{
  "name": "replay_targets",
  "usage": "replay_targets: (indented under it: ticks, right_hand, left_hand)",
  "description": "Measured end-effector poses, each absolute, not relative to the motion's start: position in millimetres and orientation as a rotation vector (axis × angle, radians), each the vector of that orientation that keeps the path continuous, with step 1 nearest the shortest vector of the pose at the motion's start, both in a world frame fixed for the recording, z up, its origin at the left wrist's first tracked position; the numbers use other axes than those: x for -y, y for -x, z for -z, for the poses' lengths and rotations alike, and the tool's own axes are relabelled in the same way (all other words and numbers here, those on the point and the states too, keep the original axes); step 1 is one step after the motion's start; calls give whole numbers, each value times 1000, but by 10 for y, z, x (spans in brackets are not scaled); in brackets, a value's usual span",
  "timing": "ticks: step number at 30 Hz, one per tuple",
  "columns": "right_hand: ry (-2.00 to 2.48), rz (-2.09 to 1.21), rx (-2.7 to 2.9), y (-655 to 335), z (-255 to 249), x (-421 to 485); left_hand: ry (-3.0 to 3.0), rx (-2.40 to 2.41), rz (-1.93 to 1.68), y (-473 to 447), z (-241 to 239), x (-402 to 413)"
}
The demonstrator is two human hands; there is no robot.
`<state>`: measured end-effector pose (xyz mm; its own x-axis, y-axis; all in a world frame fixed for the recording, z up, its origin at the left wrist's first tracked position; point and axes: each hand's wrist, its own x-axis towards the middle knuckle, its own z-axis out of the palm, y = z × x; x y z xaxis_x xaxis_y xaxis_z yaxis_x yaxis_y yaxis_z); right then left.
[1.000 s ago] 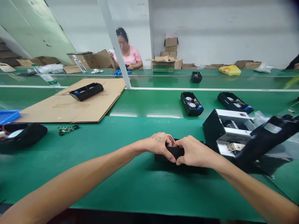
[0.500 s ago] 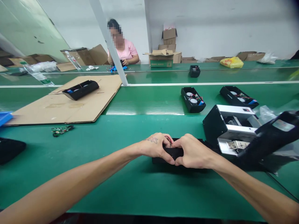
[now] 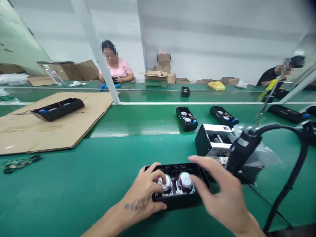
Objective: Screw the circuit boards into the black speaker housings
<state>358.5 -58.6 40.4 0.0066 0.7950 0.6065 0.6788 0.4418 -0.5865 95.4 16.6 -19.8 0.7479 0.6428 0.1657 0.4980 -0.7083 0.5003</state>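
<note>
A black speaker housing (image 3: 180,201) lies open side up on the green bench in front of me. Two round speaker drivers (image 3: 185,181) with silver-white backs sit inside it, and red and black wires run around them. My left hand (image 3: 145,191) grips the housing's left end, its thumb on the near wall and its fingers reaching over the rim beside the left driver. Over the right end is my right hand (image 3: 222,194), thumb and fingers spread apart and slightly blurred. It holds nothing; whether its thumb touches the right driver I cannot tell.
Right of the housing stand a black-and-white boxy machine (image 3: 214,140) and a hanging black corded tool (image 3: 243,149). More open housings (image 3: 187,119) lie beyond. At left are a cardboard sheet (image 3: 96,115) with another housing and a green circuit board (image 3: 21,163). Two people sit across the bench.
My hands have parted: the right one has opened and moved right, the left now grips the left end. The housing's inside has come into sight. My view has shifted right.
</note>
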Motion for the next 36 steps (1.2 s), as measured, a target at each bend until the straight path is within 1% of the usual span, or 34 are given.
replay_targets:
  ticks: [2, 3, 4, 5, 7, 9, 13, 16, 18, 22, 24, 26, 28, 31, 34, 36]
  right_hand:
    - [1239, 136, 1227, -3841, -400, 672]
    - [1230, 234, 1045, -3975, -393, 680]
    - [1258, 253, 940, -4102, -380, 667]
    - [1327, 196, 904, -4217, -362, 640]
    - [1492, -110, 959, -4386, -304, 568]
    - [1537, -380, 977, -4466, -216, 508]
    - [1322, -514, 875, -4460, -16, 484]
    - [1179, -712, 872, -4431, -19, 518]
    - [1103, -683, 847, -4424, -165, 540]
    - [892, -345, 785, -4431, -604, 505]
    - [893, -220, 800, -4440, -728, 434]
    - [962, -168, 839, -4450, -744, 348]
    - [1072, -172, 909, -4459, -698, 273]
    - [1208, -221, 1007, -4452, -650, 230]
    - [1276, -401, 1056, -4387, -676, 304]
    - [1300, -556, 1083, -4303, -696, 410]
  left_hand:
    - [-2635, -842, -616, -944, 375, -27]
    - [-2671, -834, -678, -949, 448, 22]
    - [-2697, -830, -725, -959, 506, 55]
    - [-2714, -836, -760, -972, 552, 75]
    - [-2741, -853, -810, -997, 609, 85]
    - [-2765, -852, -867, -1014, 636, 87]
    - [-2797, -846, -967, -1018, 654, 140]
    - [-2828, -883, -1020, -1021, 679, 189]
    - [-2838, -903, -1035, -1033, 706, 193]
    - [-2800, -952, -1109, -1065, 734, 138]
    - [-2809, -946, -1096, -1064, 712, 102]
    - [-2851, -930, -1011, -1049, 671, 77]
    - [-2897, -910, -930, -1036, 628, 69]
    - [-2898, -901, -981, -1038, 596, 81]
    - [-2853, -908, -1036, -1053, 593, 98]
    - [-2845, -898, -1004, -1057, 586, 109]
